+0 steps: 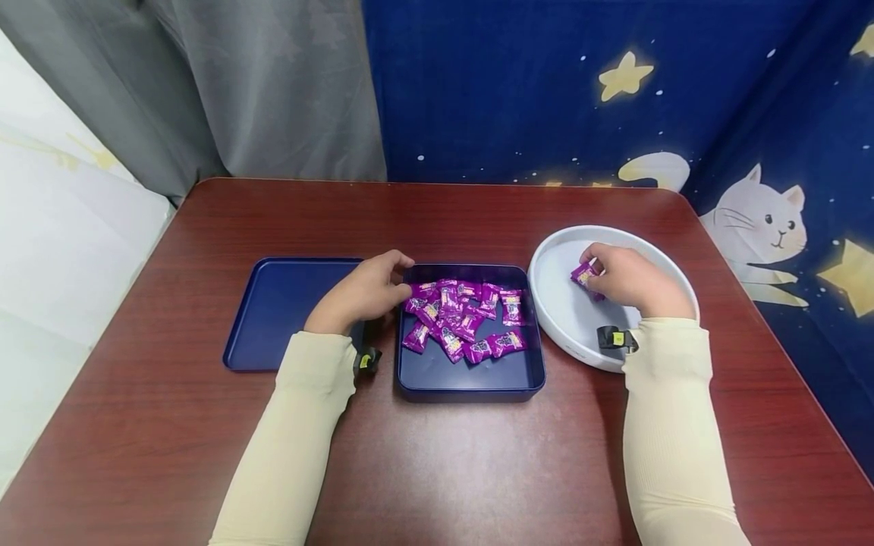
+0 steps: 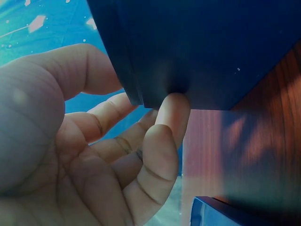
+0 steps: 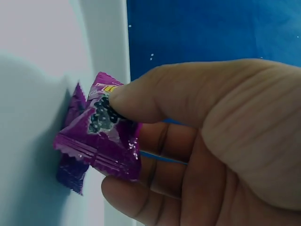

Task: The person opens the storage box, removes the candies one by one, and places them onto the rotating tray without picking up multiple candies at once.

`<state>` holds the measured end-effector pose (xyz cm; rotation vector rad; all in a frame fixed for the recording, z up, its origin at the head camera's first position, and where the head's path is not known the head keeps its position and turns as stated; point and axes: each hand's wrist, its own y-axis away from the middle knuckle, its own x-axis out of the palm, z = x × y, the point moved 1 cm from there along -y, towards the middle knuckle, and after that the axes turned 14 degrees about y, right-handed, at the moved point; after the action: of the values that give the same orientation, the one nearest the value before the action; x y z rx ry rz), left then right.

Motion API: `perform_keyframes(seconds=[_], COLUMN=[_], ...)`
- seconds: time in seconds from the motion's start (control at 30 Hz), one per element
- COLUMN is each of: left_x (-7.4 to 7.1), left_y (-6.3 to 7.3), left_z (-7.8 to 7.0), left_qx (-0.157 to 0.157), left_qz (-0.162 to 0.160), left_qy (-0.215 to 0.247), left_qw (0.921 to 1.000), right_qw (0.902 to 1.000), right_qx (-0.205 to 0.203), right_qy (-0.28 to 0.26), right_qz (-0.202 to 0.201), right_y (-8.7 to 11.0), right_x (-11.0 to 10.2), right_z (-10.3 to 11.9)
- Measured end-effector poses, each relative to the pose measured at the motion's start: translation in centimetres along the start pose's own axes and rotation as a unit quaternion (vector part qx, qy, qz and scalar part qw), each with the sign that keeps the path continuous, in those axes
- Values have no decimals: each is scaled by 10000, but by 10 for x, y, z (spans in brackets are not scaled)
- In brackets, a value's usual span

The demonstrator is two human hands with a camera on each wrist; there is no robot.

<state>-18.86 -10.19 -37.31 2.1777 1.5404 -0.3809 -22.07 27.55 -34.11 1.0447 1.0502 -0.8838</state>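
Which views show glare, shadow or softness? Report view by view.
Head: pale glare on the table; left wrist: outer wall of the blue box looks dark; right wrist: shadow on the white tray beside the purple candies, print slightly soft.

Left hand (image 1: 360,293) at left, fingers (image 2: 160,157) bent; right hand (image 1: 631,279) at right, thumb (image 3: 164,92) and fingers pinching. Both forearms (image 1: 672,425) extend from the near side.

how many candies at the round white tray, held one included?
2: one candy pinched by the right hand, another candy behind it in the tray. The hand may hide more.
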Motion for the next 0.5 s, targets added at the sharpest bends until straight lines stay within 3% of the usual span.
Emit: perform_keyframes(seconds=[0.5], left_x=[2], left_y=[-1], left_z=[2], left_qx=[16], left_qz=[-35], left_qy=[27], left_qw=[10000], right_qw=[9998], right_qx=[186], right_qy=[66], right_qz=[43], right_y=[-6], right_x=[11], right_z=[-6])
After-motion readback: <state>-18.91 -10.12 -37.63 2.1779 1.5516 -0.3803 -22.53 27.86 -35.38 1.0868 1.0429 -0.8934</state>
